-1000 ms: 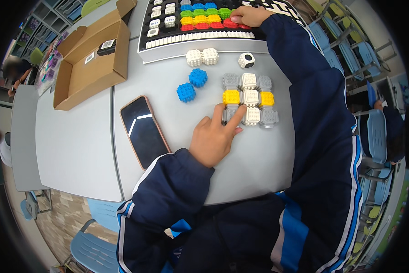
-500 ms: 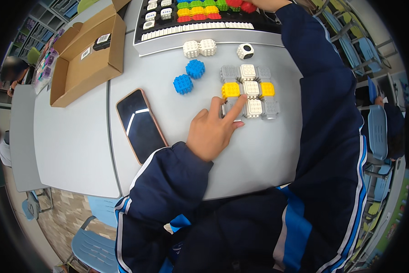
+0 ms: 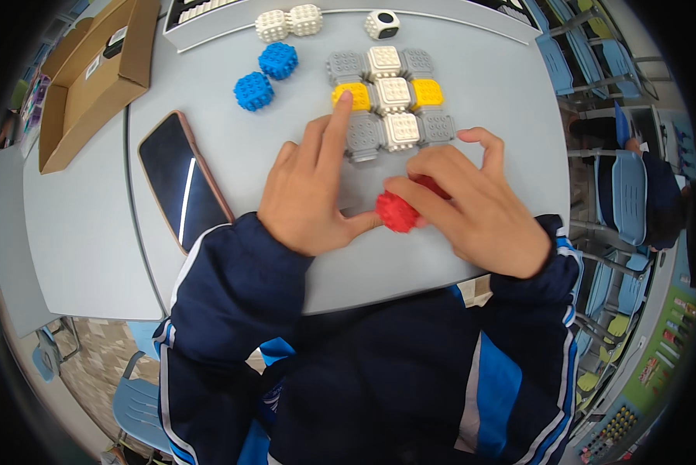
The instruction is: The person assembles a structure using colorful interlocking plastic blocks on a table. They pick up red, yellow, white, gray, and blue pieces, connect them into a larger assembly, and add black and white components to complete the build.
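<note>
Fingers (image 3: 433, 203) of right hand (image 3: 472, 205) pinch red block (image 3: 398, 211) on surface (image 3: 479, 101), near block grid (image 3: 386, 97). Left hand (image 3: 313, 194) spread, index fingertip on yellow block (image 3: 351, 94), thumb touching red block.

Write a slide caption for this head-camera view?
Right hand holds red blocks; left hand presses a block grid beside a phone.

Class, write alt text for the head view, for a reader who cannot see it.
The right hand holds a red studded cube on a grey table. The left hand touches a block grid of grey, white and yellow. A phone lies left.
</note>
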`<control>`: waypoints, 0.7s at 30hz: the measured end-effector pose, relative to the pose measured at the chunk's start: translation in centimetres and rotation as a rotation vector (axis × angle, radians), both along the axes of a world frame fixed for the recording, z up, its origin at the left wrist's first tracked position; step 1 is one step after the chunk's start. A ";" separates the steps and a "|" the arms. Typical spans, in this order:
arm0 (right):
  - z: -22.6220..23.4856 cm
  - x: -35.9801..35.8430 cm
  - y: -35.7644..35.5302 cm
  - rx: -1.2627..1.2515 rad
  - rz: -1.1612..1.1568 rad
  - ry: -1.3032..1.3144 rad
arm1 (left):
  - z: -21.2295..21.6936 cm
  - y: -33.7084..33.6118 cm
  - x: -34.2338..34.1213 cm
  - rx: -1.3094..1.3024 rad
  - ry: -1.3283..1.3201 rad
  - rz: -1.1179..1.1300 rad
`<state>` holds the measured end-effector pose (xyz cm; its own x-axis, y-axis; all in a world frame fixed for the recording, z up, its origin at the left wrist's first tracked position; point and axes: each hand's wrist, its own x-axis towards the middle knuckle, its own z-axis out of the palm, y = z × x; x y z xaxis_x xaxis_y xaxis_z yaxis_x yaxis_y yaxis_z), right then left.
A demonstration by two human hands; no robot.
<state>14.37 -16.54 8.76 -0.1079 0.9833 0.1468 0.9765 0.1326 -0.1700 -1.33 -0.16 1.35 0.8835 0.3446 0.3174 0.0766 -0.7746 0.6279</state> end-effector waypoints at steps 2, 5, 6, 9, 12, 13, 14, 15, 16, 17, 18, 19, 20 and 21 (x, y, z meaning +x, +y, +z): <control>-1.2 -0.8 -0.4 0.013 -0.087 -0.002 | 0.4 -0.1 0.4 0.009 0.016 -0.024; -2.4 -0.9 -0.1 0.041 -0.102 -0.121 | 0.7 0.1 0.1 0.043 0.050 -0.040; -2.8 -1.0 0.0 0.075 -0.106 -0.110 | 0.5 0.2 0.2 0.043 0.026 -0.048; -3.8 -1.5 0.6 0.144 -0.124 -0.083 | 0.3 0.2 -0.2 0.023 0.042 -0.042; -4.4 -1.8 0.8 0.181 -0.139 -0.041 | -0.6 0.0 0.0 0.059 -0.005 -0.019; -4.7 -1.7 0.8 0.213 -0.143 -0.008 | -1.0 0.1 0.0 0.083 -0.037 -0.007; -4.9 -1.6 0.8 0.244 -0.147 0.025 | -1.1 0.1 0.0 0.075 -0.026 -0.005; -4.9 -1.4 0.7 0.246 -0.147 0.040 | -1.0 0.1 0.0 0.066 -0.017 -0.005; -4.9 -1.1 0.5 0.248 -0.147 0.054 | -1.0 0.1 0.0 0.058 -0.007 -0.004; -5.0 -1.0 0.5 0.250 -0.146 0.069 | -1.0 0.2 0.1 0.054 -0.014 -0.005; -4.9 -0.9 0.4 0.247 -0.142 0.087 | -1.0 0.3 0.2 0.050 -0.021 -0.008; -4.8 -0.9 0.3 0.244 -0.137 0.105 | -0.9 0.3 0.2 0.046 -0.028 -0.010; -4.7 -0.8 0.3 0.240 -0.133 0.123 | -0.9 0.2 0.2 0.039 -0.030 -0.010; -4.8 -0.8 0.2 0.237 -0.133 0.138 | -0.9 0.3 0.1 0.032 -0.032 -0.011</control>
